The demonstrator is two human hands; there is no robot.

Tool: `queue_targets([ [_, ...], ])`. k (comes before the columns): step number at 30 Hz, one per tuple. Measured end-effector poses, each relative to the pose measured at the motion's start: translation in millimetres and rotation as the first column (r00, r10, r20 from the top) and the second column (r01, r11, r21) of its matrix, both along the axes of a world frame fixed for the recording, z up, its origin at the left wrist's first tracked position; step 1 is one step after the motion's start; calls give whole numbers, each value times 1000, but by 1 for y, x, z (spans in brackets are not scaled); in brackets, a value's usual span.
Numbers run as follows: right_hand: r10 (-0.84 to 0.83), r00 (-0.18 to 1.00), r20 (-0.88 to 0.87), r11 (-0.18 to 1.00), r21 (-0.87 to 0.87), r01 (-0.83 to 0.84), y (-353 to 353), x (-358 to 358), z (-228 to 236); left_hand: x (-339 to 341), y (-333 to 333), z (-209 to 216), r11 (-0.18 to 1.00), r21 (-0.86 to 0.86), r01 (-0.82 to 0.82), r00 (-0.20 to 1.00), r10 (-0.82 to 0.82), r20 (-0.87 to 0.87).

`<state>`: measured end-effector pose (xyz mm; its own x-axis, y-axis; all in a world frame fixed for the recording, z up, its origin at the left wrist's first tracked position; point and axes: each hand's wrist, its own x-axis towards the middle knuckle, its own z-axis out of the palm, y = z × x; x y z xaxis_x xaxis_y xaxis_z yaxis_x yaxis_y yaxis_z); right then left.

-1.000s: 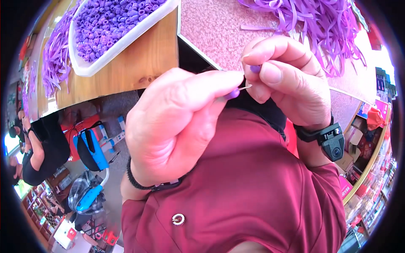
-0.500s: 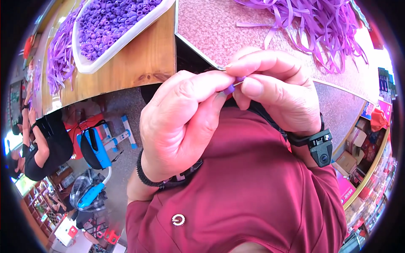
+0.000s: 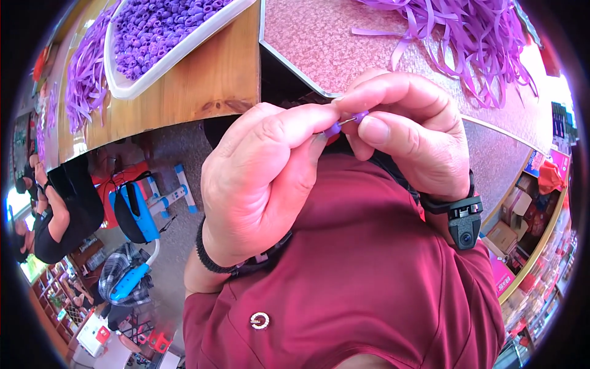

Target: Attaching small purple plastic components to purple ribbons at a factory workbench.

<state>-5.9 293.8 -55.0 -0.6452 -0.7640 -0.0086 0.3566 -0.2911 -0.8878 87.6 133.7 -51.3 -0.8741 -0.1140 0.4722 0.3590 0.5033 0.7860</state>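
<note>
In front of my chest, my left hand (image 3: pixel 261 178) pinches a small purple bead (image 3: pixel 332 130) between thumb and forefinger. A thin metal wire (image 3: pixel 348 121) runs from that bead toward the right. At its other end sits a small purple piece (image 3: pixel 361 115), against the thumb and fingers of my right hand (image 3: pixel 409 132). My right fingers are closed in a pinch around this end. Whether the piece is a bead or ribbon is too small to tell. The fingertips of both hands are close together, and they hide part of the wire.
A white tray (image 3: pixel 132 91) of purple hollow beads stands on a wooden table (image 3: pixel 209 80) at the far left, beside purple ribbons (image 3: pixel 86 86). More purple ribbons (image 3: pixel 473 43) lie on a pink speckled tabletop (image 3: pixel 313 43) at the far right. A person (image 3: pixel 61 215) sits at the left.
My fingertips have moved slightly apart, and more of the wire shows between the two purple pieces. My right hand has shifted a little to the right.
</note>
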Motion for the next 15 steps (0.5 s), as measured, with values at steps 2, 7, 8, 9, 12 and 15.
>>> queue_targets([
  [2,16,999,44,1000,15,-17,0,-1,2,1,-1,1,1000,-11,-3,1000,3,17],
  [7,36,993,108,998,44,-41,1,-5,1,3,1,6,999,-44,-32,994,36,100],
  [8,33,996,77,998,56,-38,2,-5,1,2,1,6,999,-43,-31,994,35,101],
  [9,31,998,46,997,67,-34,2,-6,1,2,0,6,998,-58,-14,994,20,109],
  [12,-15,999,-43,999,43,17,-1,-2,-2,3,-2,4,995,-93,18,993,-7,121],
  [15,8,994,-105,995,100,3,-2,2,-2,4,-1,2,995,-104,5,995,6,104],
])
